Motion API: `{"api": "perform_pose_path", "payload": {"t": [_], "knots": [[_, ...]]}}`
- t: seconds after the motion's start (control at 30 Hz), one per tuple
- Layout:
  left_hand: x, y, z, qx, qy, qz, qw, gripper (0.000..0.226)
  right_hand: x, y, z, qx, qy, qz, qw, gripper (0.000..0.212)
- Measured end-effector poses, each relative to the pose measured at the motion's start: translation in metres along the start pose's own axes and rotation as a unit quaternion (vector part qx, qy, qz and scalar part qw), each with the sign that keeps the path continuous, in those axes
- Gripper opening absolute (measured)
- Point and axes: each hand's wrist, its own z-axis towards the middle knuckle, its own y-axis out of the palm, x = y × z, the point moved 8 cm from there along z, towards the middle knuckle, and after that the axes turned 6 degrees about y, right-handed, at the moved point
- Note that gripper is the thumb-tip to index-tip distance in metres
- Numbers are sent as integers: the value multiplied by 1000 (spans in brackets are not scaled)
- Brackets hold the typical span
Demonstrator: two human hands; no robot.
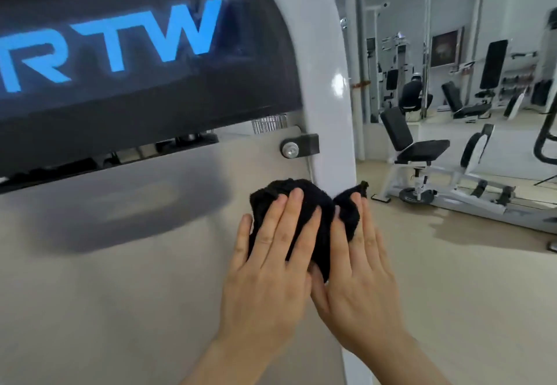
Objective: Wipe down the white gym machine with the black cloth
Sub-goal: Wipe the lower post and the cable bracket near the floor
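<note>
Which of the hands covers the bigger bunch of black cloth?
The left hand, flat on the larger bunch of black cloth; the right hand presses the smaller bunch by the white post.

One left hand (265, 267), one right hand (361, 282), one black cloth (304, 200), one white machine (328, 53), perhaps four seats (422, 149)

A gym — weight benches (422, 146), mirrors (452, 23)

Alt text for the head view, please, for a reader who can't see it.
A left hand and right hand, fingers straight, press a black cloth against the white gym machine at its upright post. Above, a dark panel shows blue letters RTW; benches stand behind to the right.
</note>
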Motion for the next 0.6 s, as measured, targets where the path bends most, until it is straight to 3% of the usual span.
{"api": "perform_pose_path", "payload": {"t": [0.07, 0.13, 0.2, 0.27, 0.33, 0.4, 0.5, 0.6], "knots": [[10, -6, 8, 2, -5, -8, 1000, 60, 22, -8, 8, -51, 74, 65, 994, 78], [16, -14, 18, 21, -22, -31, 999, 54, 35, -18, 31, -128, 156, 186, 962, 84], [19, -17, 23, 43, -53, -53, 996, 53, 34, -23, 55, -194, 179, 337, 904, 65], [23, -17, 20, 61, -87, -63, 992, 58, 34, -20, 76, -236, 196, 490, 816, 41], [29, -15, 15, 71, -112, -59, 989, 60, 36, -8, 94, -259, 201, 561, 760, 37], [38, -15, 14, 80, -132, -58, 986, 59, 34, -1, 102, -228, 186, 578, 761, 35], [49, -13, 12, 93, -163, -65, 980, 53, 31, -1, 91, -140, 159, 574, 791, 63], [64, 6, -5, 46, -194, -70, 977, 54, 36, 10, 60, -138, 143, 551, 811, 71]]}}
